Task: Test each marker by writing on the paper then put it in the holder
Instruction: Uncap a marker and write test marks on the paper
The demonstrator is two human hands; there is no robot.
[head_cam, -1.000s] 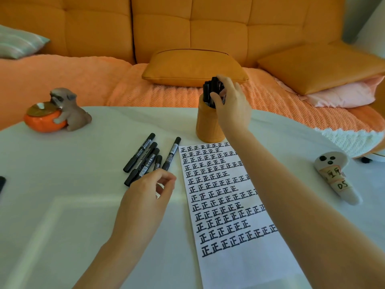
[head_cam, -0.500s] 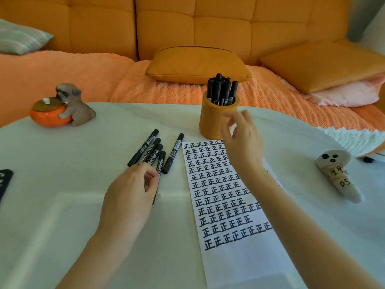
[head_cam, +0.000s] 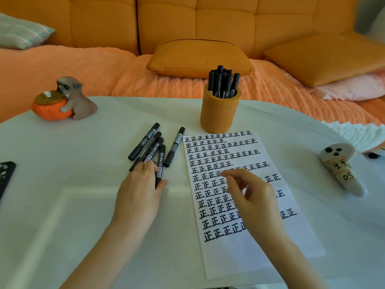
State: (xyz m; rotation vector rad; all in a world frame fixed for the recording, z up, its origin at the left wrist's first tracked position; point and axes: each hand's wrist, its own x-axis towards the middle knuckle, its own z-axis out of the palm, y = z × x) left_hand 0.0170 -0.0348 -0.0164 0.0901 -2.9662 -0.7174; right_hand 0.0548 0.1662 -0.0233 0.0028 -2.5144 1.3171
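Note:
Several black markers (head_cam: 144,144) lie side by side on the white table, left of the paper (head_cam: 254,257). My left hand (head_cam: 139,197) sits on their near ends and pinches one marker (head_cam: 160,161) between thumb and fingers. That marker still lies on the table. Rows of black characters fill most of the paper. My right hand (head_cam: 254,201) hovers over the written rows with loosely curled fingers and holds nothing. The orange holder (head_cam: 220,115) stands at the paper's far end with several capped markers (head_cam: 223,82) upright in it.
A pug-and-pumpkin figurine (head_cam: 62,101) sits at the table's far left. A white ghost-shaped object (head_cam: 341,170) lies at the right. A dark phone (head_cam: 5,174) shows at the left edge. An orange sofa with cushions (head_cam: 200,57) runs behind the table.
My right hand left the holder and drew back toward me over the paper, empty. My left hand settled on the loose markers and closed on one.

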